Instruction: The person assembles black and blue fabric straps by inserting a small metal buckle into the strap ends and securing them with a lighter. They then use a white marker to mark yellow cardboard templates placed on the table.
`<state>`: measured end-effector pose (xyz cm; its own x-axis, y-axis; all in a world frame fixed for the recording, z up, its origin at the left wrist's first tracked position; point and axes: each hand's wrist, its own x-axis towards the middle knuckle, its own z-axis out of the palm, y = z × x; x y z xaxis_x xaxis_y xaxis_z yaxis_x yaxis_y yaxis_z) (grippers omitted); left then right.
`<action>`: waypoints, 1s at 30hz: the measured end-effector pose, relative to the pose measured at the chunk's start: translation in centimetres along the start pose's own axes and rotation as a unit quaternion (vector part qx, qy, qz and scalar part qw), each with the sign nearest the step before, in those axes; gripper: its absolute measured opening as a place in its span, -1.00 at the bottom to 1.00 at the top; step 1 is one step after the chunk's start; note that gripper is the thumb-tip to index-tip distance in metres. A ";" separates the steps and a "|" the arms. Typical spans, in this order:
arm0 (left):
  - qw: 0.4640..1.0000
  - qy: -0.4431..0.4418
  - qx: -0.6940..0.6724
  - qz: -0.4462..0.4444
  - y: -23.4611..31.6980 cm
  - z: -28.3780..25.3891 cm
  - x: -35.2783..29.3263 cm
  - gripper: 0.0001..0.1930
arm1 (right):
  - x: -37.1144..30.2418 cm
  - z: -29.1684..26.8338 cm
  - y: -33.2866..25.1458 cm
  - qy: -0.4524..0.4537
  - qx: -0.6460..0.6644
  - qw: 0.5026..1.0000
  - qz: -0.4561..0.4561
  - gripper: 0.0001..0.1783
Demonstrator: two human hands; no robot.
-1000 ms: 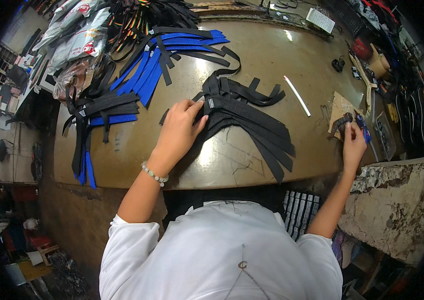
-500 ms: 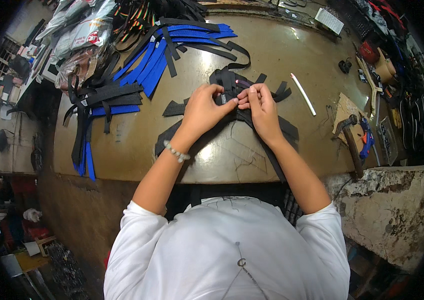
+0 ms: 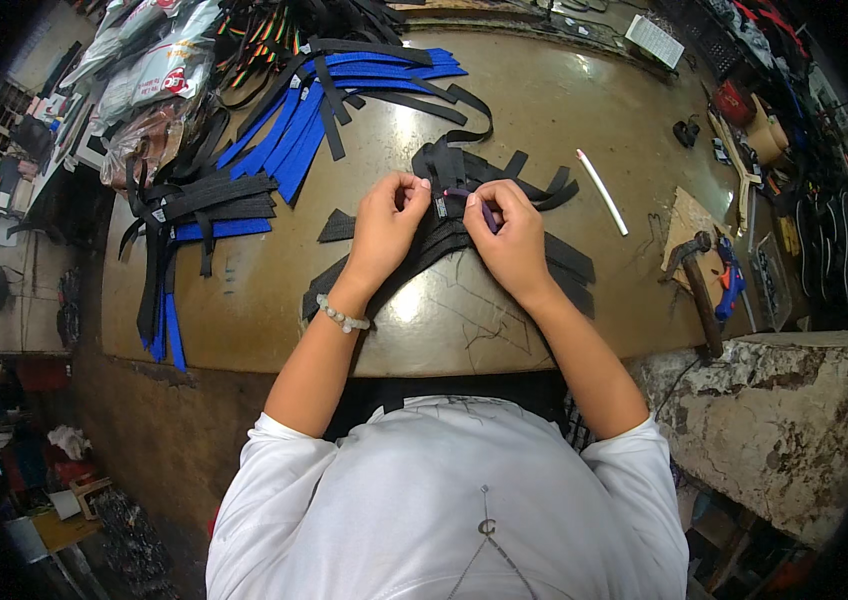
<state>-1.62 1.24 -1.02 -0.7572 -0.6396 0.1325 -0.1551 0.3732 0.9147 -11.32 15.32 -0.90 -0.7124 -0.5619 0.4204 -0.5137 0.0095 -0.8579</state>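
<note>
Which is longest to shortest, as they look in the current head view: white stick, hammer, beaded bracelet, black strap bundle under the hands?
1. Black strap bundle
2. Hammer
3. White stick
4. Beaded bracelet

Apparent length only; the bracelet, on the raised left wrist, is probably nearer the camera.

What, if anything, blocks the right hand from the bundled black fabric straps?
Nothing visible: the right hand, holding a slim dark-purple tool, is at the bundled black fabric straps. The slender white stick lies aside, rightward.
</note>
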 end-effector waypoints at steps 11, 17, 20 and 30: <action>1.000 -0.003 0.018 -0.013 -0.5 0.4 0.0 -0.69 | 0.1 0.6 -0.4 -0.011 -0.116 0.992 -0.046 -0.85; 0.984 -0.006 -0.178 0.020 1.8 -1.0 0.2 -0.73 | -0.1 0.4 0.1 -0.011 -0.101 0.995 -0.017 -0.80; 0.976 -0.096 -0.189 0.047 5.0 -3.6 -1.5 -0.77 | 0.5 -0.4 0.5 -0.008 0.145 0.980 0.138 -0.78; 0.955 -0.034 0.233 0.179 5.7 -0.6 -2.6 -0.70 | 1.2 -2.1 1.9 -0.038 0.345 0.910 0.225 -0.75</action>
<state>-0.17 4.59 4.07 -0.8521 -0.3752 0.3649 -0.1318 0.8286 0.5442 -14.17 16.35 -1.43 -0.7281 -0.6852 -0.0194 0.2640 -0.2542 -0.9304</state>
